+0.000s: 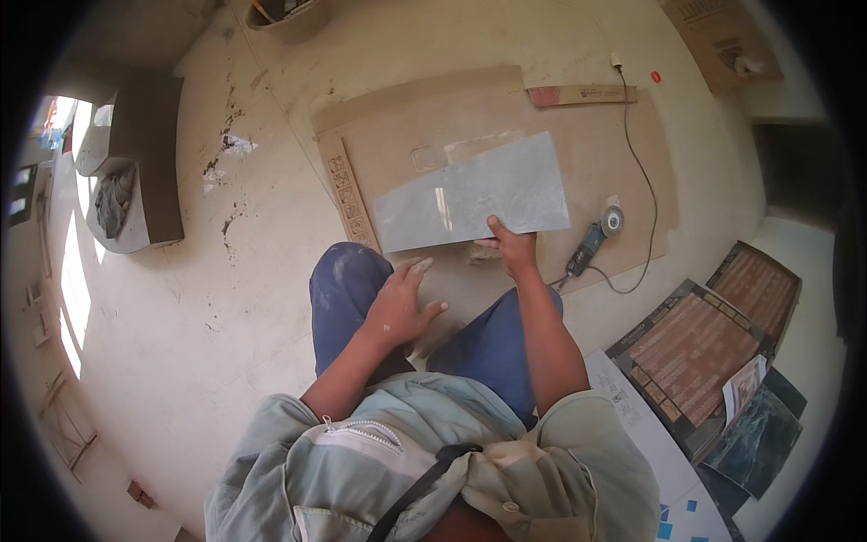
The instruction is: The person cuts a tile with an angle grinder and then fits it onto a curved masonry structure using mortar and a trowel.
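Note:
A grey, glossy rectangular tile [506,185] lies over a flattened cardboard sheet [632,172] in front of me. My right hand [515,248] grips the tile's near edge, thumb on top and the other fingers beneath, mostly hidden. Near my right knee, my left hand [405,303] holds nothing; its fingers are apart, and pale dust marks them. An angle grinder [591,246] with a round disc rests on the cardboard to the right of the tile. Its dark cord [652,194] curves away toward the far side.
Cardboard strips [348,190] border the sheet. Stacked brown-backed tiles [695,352] and a dark tile [757,434] lie at the right. A cardboard box [722,41] stands far right, a bucket [293,23] at the far side. Dark stains mark the floor [262,298] on the left.

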Demonstrator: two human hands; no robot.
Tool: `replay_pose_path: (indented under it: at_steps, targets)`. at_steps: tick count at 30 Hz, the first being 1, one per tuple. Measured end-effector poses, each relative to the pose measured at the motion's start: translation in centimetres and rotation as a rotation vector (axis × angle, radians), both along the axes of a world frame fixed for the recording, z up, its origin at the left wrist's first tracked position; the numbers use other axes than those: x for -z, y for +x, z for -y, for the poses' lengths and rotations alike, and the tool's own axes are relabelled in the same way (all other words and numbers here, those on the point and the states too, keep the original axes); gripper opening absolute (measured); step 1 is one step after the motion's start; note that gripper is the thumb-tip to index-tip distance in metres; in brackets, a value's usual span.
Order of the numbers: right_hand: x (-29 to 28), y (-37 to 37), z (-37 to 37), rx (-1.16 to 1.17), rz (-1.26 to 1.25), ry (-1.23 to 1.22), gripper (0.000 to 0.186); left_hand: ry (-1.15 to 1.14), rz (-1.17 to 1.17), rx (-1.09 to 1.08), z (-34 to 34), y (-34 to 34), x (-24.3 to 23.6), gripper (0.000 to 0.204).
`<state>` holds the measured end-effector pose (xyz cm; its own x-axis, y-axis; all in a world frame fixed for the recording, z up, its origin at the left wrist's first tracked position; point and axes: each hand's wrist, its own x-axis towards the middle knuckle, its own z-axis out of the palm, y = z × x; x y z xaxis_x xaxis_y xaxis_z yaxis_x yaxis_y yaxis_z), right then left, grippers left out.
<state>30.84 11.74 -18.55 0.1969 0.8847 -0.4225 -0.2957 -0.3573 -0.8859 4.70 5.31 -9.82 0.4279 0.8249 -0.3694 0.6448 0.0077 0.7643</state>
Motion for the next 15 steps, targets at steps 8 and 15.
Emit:
replay_pose_path:
  at_steps: [8,15]
  targets:
    - [7.1,2.0,3.2,-0.124,0.002,0.022,0.064,0.099,-0.066,-0.039,0.1,6.0,15.4,0.113]
    - [8.6,3.8,2.9,-0.043,0.060,0.115,0.065,0.214,-0.106,0.132,-3.1,7.6,19.8,0.113]
